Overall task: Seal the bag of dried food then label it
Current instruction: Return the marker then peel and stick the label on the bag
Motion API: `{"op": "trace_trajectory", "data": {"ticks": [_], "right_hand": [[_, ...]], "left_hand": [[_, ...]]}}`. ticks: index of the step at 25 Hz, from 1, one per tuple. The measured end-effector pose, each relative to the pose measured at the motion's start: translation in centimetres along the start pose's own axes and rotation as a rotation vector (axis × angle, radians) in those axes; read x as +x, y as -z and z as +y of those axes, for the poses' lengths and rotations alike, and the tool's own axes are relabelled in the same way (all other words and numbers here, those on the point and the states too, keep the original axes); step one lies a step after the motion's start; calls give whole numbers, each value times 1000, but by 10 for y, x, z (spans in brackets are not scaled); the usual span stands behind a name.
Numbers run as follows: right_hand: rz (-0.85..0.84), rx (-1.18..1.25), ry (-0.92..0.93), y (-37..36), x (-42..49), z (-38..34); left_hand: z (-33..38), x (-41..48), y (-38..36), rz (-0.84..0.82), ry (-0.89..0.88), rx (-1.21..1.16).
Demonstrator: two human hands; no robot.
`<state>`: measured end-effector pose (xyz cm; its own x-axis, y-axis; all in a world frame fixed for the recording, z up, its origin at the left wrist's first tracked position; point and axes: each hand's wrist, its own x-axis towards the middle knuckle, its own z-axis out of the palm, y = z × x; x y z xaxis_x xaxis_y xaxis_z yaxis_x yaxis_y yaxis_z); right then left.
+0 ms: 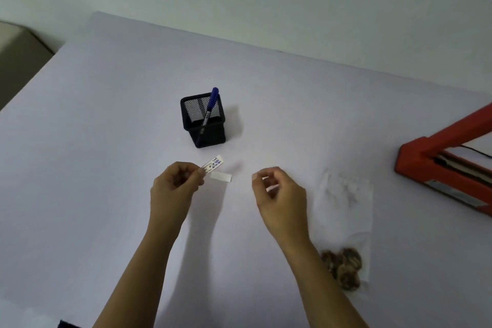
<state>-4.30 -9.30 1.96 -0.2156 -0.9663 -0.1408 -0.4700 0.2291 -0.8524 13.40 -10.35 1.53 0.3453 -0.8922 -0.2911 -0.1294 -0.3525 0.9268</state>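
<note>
My left hand (174, 185) pinches one end of a small white label (214, 163) with blue writing, held just above the table. A blank white strip (221, 176) lies on the table right below it. My right hand (277, 190) hovers to the right with fingers curled and nothing seen in them. The clear plastic bag (344, 210) lies flat to the right of that hand, with brown dried food (343, 267) bunched at its near end.
A black mesh pen holder (203, 121) with a blue marker (210, 106) stands behind the hands. A red heat sealer (447, 162) sits at the right edge. The white table (106, 141) ends at a pale wall behind and a drop at the left.
</note>
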Motion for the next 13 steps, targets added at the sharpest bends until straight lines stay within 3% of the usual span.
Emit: {"op": "trace_trajectory", "data": {"ticks": [5, 11, 13], "right_hand": [[58, 91, -235, 97, -20, 61], [142, 195, -328, 153, -12, 104], [149, 235, -340, 160, -8, 112]], "left_hand": [[17, -18, -81, -336, 5, 96], [23, -39, -170, -701, 20, 256], [21, -44, -187, -756, -2, 343]]}}
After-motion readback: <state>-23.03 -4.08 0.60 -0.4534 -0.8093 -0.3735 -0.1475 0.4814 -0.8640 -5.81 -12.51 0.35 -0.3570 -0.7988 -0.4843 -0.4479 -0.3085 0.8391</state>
